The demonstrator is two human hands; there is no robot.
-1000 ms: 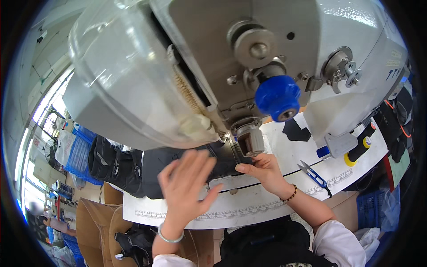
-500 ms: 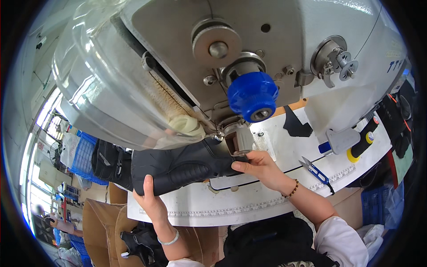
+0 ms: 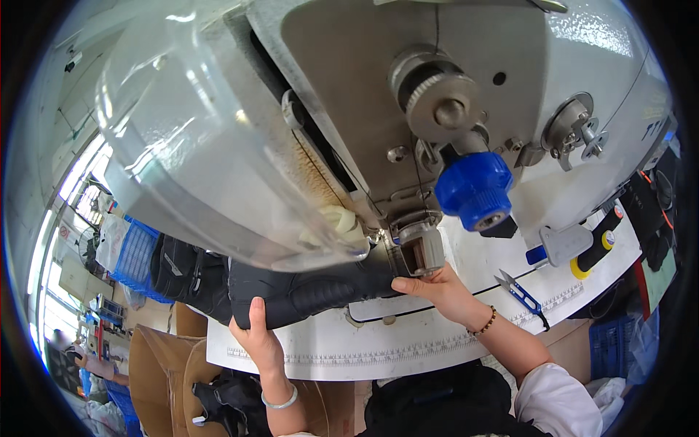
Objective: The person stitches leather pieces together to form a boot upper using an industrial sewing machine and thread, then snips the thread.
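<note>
A black padded piece with a ribbed panel (image 3: 313, 290) lies under the head of a sewing machine (image 3: 364, 87). My left hand (image 3: 256, 339) grips its left end, thumb on top and fingers hidden beneath. At the right, my right hand (image 3: 444, 293) pinches the piece's edge close beside the presser foot area (image 3: 419, 251), with its fingertips partly hidden behind the machine parts. The needle point cannot be made out. A blue tension knob (image 3: 475, 191) sits above the right hand.
Blue thread snips (image 3: 523, 297) lie on the white table (image 3: 342, 357) by a printed ruler strip. Thread spools (image 3: 593, 251) stand at the right. A clear guard (image 3: 211, 167) juts out on the left. Below are a cardboard box (image 3: 160, 375) and a black bag-like item (image 3: 191, 273) further left.
The machine appears larger and shifted right and down, as my view has moved closer. Both hands keep their hold on the black piece, with only a slight shift rightward.
</note>
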